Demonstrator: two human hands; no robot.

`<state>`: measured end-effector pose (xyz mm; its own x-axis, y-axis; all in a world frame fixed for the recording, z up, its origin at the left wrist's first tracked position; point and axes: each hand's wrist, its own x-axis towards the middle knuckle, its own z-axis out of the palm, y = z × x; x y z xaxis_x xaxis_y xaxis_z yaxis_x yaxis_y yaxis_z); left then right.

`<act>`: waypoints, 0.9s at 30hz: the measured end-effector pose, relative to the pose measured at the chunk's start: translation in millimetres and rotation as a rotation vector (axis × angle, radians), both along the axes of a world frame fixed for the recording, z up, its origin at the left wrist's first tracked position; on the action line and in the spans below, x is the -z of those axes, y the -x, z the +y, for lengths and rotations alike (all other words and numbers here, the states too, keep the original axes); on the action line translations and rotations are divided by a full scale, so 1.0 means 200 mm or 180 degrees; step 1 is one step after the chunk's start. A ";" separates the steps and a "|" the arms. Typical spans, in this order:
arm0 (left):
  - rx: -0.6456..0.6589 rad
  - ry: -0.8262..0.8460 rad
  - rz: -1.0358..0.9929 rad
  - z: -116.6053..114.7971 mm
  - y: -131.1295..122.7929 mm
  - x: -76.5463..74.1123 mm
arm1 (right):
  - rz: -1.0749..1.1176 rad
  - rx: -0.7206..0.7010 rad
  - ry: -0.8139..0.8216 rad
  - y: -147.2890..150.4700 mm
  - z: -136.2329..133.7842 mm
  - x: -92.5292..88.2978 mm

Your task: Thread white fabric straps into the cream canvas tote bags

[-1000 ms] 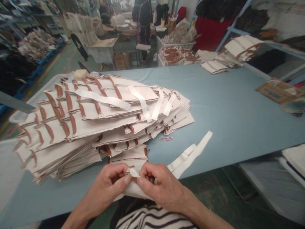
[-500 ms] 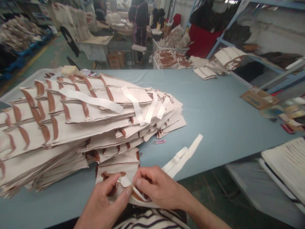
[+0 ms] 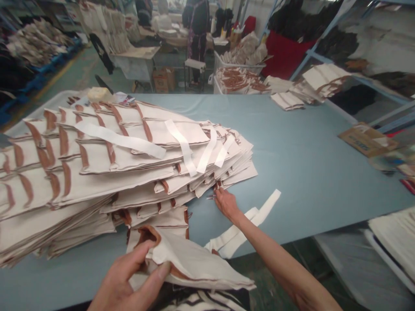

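My left hand (image 3: 136, 276) is closed, pinching the edge of a cream fabric piece (image 3: 194, 261) with brown trim between thumb and fingers. The piece hangs over the table's front edge, with a brown-lined opening at its upper left. Farther out, my right hand (image 3: 226, 203) has its fingers closed over the pink handle of small thread snips (image 3: 210, 197), whose blade tips show on its left. The handle is hidden under the fingers. White strips (image 3: 266, 207) lie partly under my right forearm. Another trimmed piece (image 3: 171, 219) lies flat behind the held one.
A large, layered stack of cream pieces with brown trim (image 3: 123, 183) covers the table's left side. Several white strips (image 3: 181, 147) rest on it. The blue-grey tabletop (image 3: 308, 160) extends right to a cardboard box (image 3: 366, 139). A person (image 3: 196, 30) stands in the background.
My right hand has left the fabric and reached forward onto the thread snips. The held piece has unfolded toward the right, still in my left hand. The view has shifted slightly.
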<state>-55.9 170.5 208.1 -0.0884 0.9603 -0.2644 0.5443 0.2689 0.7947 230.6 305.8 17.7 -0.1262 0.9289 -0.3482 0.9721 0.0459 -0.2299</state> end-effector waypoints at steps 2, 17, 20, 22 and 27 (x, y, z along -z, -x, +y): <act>0.0013 0.0083 -0.0029 0.04 -0.03 -0.07 | 0.0064 0.0013 -0.0027 -0.02 -0.02 0.03; 0.0769 0.0349 -0.0413 0.17 0.04 -0.13 | 0.1862 0.0185 -0.0487 0.04 -0.23 -0.71; 0.0635 0.0276 -0.0505 0.19 0.01 -0.15 | 0.2387 -0.0136 -0.1308 0.14 -0.33 -1.07; 0.0507 0.0309 -0.0594 0.20 -0.02 -0.17 | 0.2530 -0.0517 -0.1589 0.21 -0.38 -1.21; 0.0395 0.0302 -0.0797 0.20 -0.04 -0.21 | 0.2379 -0.0901 -0.1919 0.34 -0.43 -1.23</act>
<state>-47.9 211.4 249.7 0.1075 0.9296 -0.3525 0.3678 0.2922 0.8828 162.8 220.0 262.8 -0.3642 0.8260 0.4301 0.5227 0.5636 -0.6397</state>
